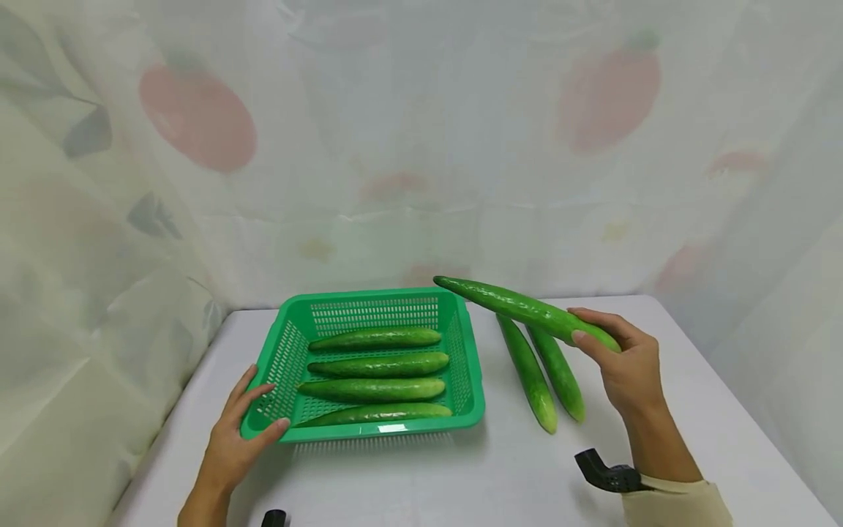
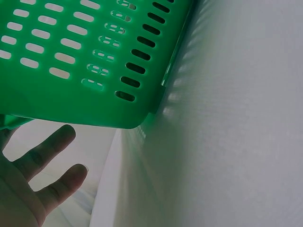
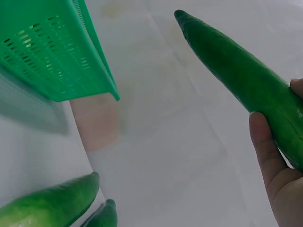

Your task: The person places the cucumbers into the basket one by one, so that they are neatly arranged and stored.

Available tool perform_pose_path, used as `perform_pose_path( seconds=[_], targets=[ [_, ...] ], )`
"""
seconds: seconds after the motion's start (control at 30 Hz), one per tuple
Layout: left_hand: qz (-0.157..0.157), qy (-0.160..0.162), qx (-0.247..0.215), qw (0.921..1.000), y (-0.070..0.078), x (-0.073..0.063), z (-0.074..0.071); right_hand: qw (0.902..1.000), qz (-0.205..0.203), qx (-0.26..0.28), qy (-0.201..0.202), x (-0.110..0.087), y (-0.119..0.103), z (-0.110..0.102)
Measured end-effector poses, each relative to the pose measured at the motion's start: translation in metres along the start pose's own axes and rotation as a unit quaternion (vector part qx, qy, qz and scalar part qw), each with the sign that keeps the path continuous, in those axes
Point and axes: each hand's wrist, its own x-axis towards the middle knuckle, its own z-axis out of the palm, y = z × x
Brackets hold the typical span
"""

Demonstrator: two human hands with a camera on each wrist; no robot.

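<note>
A: State the setting.
B: A pale sheet [image 1: 421, 146] printed with blurred red fruit shapes hangs behind a white-topped table [image 1: 520, 476]. Left of centre on the table sits one rectangular green plastic basket [image 1: 476, 395] with perforated walls.

A: Specify the held item.
B: One long, glossy green cucumber [image 1: 523, 307], dark at its narrow tip, paler toward the thick end. Position: raised above the table; in the head view, its tip overlaps the basket's far right corner.

A: Orientation?
B: The long axis runs slantwise. The tip points left and away from the person; the thick end lies in the right hand [image 1: 628, 359].

A: Quantities?
B: Seven in total: the held one; four tapered green cucumbers [image 1: 375, 389] lying crosswise in the basket, dark ends left; two loose green cucumbers [image 1: 527, 375] on the table to its right, pale ends toward the person.

A: Finger states?
B: Right: thumb and fingers clamped on the cucumber near its thick end. Left hand [image 1: 230, 443]: fingers spread apart at the basket's near left corner.
</note>
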Motion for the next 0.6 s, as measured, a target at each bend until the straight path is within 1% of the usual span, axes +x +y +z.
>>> perform_pose_path(
  seconds=[0.1,0.2,0.3,0.4,0.6],
  targets=[
    [-0.002,0.0,0.003,1.0,-0.001,0.001,0.0,0.9998,0.0,0.006,-0.018,0.005,-0.003,0.007],
    [0.0,0.001,0.008,1.0,-0.001,0.0,0.0,0.9993,0.007,-0.004,-0.038,0.011,-0.007,0.015],
    [0.006,0.003,0.013,0.9999,-0.002,0.0,0.0,0.9982,0.021,-0.014,-0.055,0.017,-0.01,0.025],
    [0.011,0.006,0.017,0.9998,-0.002,0.0,0.0,0.9968,0.041,-0.028,-0.063,0.022,-0.012,0.036],
    [0.004,0.005,0.014,0.9999,-0.005,0.0,0.002,0.9931,0.059,-0.029,-0.097,0.028,-0.01,0.056]
  ],
)
